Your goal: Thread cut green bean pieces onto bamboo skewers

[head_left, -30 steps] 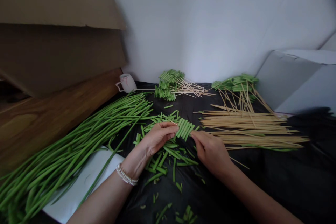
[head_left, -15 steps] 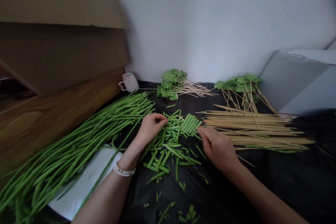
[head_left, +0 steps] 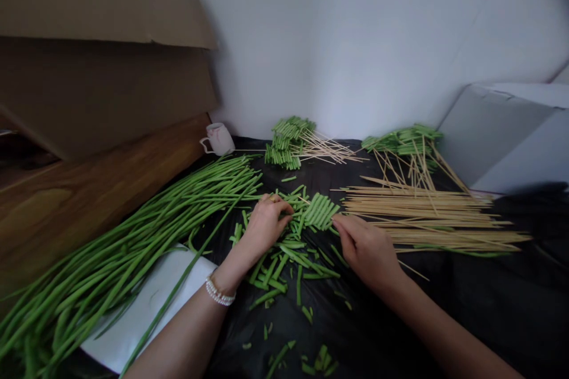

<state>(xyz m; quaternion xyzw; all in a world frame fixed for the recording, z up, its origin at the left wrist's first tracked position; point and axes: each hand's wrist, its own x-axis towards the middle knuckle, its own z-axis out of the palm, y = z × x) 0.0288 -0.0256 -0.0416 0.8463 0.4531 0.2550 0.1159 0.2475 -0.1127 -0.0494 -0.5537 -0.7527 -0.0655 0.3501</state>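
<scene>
My right hand (head_left: 367,246) pinches the near end of a skewer of green beans (head_left: 322,211), whose short cut pieces sit side by side in a row; a pale skewer tip pokes out at its left. Just left of it, my left hand (head_left: 269,222) is over a heap of loose cut bean pieces (head_left: 284,260), thumb and fingers drawn together among them. Whatever is between those fingertips is too small to make out. A beaded bracelet (head_left: 217,293) circles the left wrist.
Long green beans (head_left: 146,249) lie at left, partly over a white board (head_left: 146,302). Bare bamboo skewers (head_left: 435,213) are stacked at right. Behind stand finished bean skewers (head_left: 291,136), more skewers (head_left: 406,141), a mug (head_left: 220,139), a cardboard box (head_left: 106,83) and a white box (head_left: 511,136).
My left hand has moved slightly right, closer to the bean skewer, over the loose pieces. The right hand and its skewer have stayed nearly in place.
</scene>
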